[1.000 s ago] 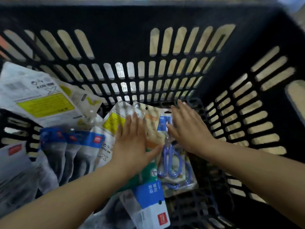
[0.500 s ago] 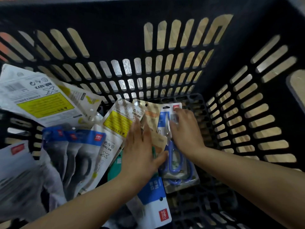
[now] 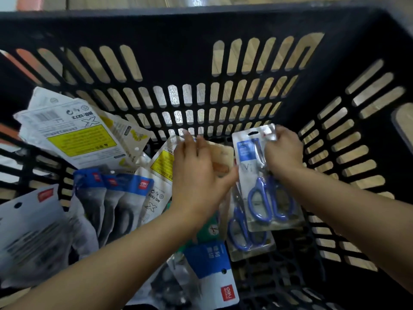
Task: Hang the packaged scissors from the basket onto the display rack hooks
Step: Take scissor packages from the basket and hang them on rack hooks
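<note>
Right hand (image 3: 282, 151) pinches the far top corner of 1 clear blister pack of blue-handled scissors (image 3: 264, 182), tilting it clear of the second scissors pack (image 3: 247, 233) below, right side of the black slotted plastic basket (image 3: 223, 32). Left hand (image 3: 196, 180), fingers spread, pins neighbouring packets so they likely don't drag along.

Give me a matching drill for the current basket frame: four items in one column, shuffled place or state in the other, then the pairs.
Items
1. upper scissors pack
2. lower scissors pack
3. right hand
4. left hand

Place or state
A. lies on the basket floor, partly covered by another pack
B. flat on the tan pack, fingers straight
C. lifted at its top end, blue handles toward the camera
D. grips a pack's top corner

Pairs: 1-C, 2-A, 3-D, 4-B
</note>
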Tool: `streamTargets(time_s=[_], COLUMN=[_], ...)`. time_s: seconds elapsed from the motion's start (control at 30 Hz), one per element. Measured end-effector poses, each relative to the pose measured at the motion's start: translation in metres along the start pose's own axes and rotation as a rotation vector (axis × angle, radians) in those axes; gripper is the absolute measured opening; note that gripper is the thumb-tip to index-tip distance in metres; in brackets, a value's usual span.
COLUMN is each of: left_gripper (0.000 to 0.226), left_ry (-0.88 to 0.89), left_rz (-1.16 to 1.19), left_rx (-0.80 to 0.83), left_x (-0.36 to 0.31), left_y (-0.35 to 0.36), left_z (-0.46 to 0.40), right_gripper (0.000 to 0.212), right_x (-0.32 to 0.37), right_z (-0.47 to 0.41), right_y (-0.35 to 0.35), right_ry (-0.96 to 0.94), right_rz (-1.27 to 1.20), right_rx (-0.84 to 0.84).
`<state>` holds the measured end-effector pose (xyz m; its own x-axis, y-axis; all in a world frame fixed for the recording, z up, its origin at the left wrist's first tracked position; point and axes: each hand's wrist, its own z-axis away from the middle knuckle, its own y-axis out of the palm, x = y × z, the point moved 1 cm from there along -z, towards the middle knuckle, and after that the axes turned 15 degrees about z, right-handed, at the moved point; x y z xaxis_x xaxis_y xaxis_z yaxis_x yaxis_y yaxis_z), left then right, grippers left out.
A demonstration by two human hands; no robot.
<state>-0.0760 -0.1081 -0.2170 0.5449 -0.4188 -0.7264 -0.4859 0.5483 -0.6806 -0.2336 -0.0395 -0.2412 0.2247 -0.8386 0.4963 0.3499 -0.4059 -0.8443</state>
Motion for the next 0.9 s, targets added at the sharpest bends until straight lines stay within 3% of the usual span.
streamTargets(time_s=[0.23, 0.4, 0.53, 0.67, 0.77, 0.9], left_gripper=[0.056, 0.088, 0.071, 0.081, 0.093, 0.106], left_ry=[0.086, 0.173, 0.120, 0.003, -0.090, -0.103], left_rz=[0.190, 0.151, 0.100, -0.080, -0.092, -0.182], left_rx=[-0.229, -0.275, -0.218, -0.085, -0.036, 0.015], left_x=[-0.024, -0.043, -0.033, 0.011, 0.040, 0.064], left_y=[-0.036, -0.054, -0.043, -0.025, -0.012, 0.000], left_z=[-0.019, -0.015, -0.015, -0.013, -0.010, 0.010], right_gripper=[0.028, 0.029, 0.026, 0.017, 0.021, 0.060], right_x=[0.005, 0.007, 0.006, -0.001, -0.006, -0.007], right_z=[0.007, 0.010, 0.011, 0.018, 0.024, 0.041], right_y=[0.005, 0.007, 0.009, 0.015, 0.024, 0.027], right_ry=[0.015, -0.021, -0.028, -0.131, -0.140, -0.169], right_rz=[-0.137, -0.223, -0.221, 0.016, 0.134, 0.470], right_rx=[0.078, 0.111, 0.125, 0.181, 0.199, 0.327])
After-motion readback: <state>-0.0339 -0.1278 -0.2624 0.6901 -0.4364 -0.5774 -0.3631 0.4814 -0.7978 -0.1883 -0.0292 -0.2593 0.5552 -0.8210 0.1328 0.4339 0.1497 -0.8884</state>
